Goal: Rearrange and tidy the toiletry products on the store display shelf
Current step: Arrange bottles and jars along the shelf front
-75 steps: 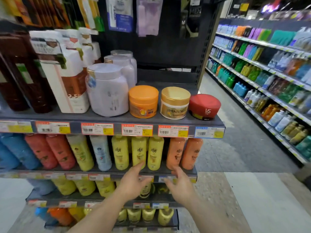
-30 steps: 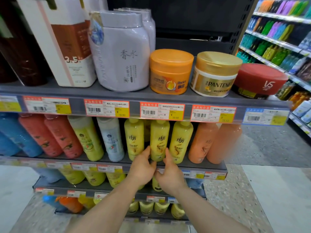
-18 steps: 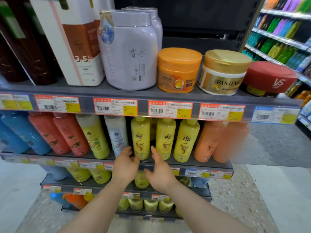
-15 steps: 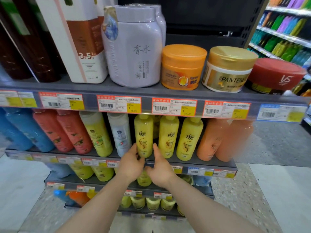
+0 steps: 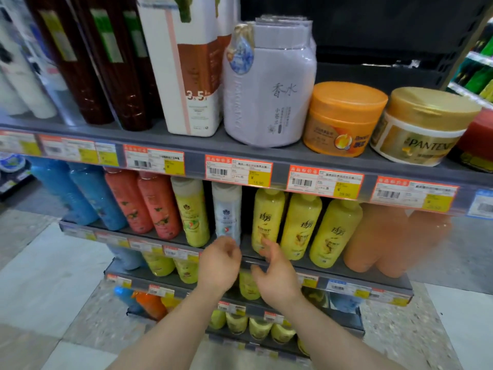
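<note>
On the grey display shelf point(image 5: 266, 153) in a shop aisle stood a large lilac tub point(image 5: 269, 89), then orange point(image 5: 344, 118) and gold jars point(image 5: 424, 126). Below, three yellow bottles point(image 5: 301, 225) stood upright beside a white bottle point(image 5: 226, 209). Both hands hovered near them, left hand point(image 5: 220, 264) loosely curled, right hand point(image 5: 276, 275) open, gripping nothing.

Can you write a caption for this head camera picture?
Two open hands reach toward a white bottle and yellow bottles.
</note>
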The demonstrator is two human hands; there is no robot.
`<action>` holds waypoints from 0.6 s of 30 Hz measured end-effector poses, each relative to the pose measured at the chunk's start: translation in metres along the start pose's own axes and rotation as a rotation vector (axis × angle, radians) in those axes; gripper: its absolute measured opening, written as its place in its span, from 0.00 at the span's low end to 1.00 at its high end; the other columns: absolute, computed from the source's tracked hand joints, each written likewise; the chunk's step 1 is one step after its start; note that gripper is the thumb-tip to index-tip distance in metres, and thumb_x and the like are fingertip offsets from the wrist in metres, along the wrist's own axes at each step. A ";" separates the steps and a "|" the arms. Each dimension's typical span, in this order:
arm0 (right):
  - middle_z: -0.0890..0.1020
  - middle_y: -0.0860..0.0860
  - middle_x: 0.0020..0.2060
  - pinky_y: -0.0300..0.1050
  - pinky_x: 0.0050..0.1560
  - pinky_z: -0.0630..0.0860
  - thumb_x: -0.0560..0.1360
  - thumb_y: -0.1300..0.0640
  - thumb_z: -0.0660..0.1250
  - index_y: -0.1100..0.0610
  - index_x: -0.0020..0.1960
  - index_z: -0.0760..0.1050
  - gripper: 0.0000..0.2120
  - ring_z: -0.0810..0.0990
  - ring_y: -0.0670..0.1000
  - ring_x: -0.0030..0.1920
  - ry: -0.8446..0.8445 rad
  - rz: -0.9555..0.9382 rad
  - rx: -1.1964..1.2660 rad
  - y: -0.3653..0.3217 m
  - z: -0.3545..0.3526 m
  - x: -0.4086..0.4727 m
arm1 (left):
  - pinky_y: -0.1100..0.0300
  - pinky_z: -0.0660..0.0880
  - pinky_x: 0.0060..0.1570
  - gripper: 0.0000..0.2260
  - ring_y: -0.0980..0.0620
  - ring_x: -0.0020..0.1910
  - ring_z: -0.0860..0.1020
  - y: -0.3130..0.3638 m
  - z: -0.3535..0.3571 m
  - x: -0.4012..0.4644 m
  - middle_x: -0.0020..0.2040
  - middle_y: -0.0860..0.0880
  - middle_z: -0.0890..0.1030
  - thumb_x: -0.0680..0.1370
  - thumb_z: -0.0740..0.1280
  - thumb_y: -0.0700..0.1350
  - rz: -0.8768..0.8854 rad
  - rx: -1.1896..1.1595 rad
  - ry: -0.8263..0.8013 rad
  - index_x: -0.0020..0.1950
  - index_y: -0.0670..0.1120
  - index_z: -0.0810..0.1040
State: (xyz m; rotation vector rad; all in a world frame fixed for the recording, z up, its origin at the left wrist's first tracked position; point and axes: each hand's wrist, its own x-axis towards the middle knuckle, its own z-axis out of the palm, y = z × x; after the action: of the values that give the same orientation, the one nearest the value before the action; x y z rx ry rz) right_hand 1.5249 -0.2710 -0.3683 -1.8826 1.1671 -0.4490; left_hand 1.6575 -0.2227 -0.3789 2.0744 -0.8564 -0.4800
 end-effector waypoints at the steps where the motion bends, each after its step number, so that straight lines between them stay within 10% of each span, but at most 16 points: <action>1: 0.72 0.48 0.69 0.44 0.62 0.71 0.76 0.54 0.65 0.45 0.75 0.55 0.32 0.74 0.48 0.65 -0.045 -0.019 0.007 -0.005 0.005 0.001 | 0.63 0.70 0.46 0.12 0.47 0.51 0.80 -0.002 -0.006 0.000 0.52 0.47 0.83 0.77 0.66 0.43 -0.020 0.003 0.064 0.59 0.44 0.77; 14: 0.68 0.49 0.71 0.47 0.68 0.68 0.75 0.61 0.66 0.48 0.78 0.40 0.44 0.68 0.48 0.69 -0.253 0.036 0.131 -0.026 0.043 0.029 | 0.52 0.73 0.62 0.24 0.52 0.60 0.77 -0.018 -0.026 0.023 0.62 0.51 0.79 0.75 0.62 0.35 0.041 -0.163 -0.239 0.70 0.48 0.71; 18: 0.74 0.49 0.67 0.45 0.64 0.71 0.75 0.58 0.65 0.47 0.76 0.54 0.34 0.74 0.49 0.64 -0.130 0.056 0.134 -0.037 0.050 0.017 | 0.60 0.73 0.49 0.13 0.48 0.52 0.80 -0.036 -0.041 0.022 0.50 0.50 0.82 0.75 0.66 0.41 -0.120 -0.123 0.078 0.59 0.45 0.76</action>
State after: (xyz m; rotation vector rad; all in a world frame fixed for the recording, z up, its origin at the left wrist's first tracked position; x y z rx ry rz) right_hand 1.5874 -0.2545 -0.3690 -1.7328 1.0748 -0.3593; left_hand 1.7117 -0.2002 -0.3849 2.0246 -0.6432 -0.5001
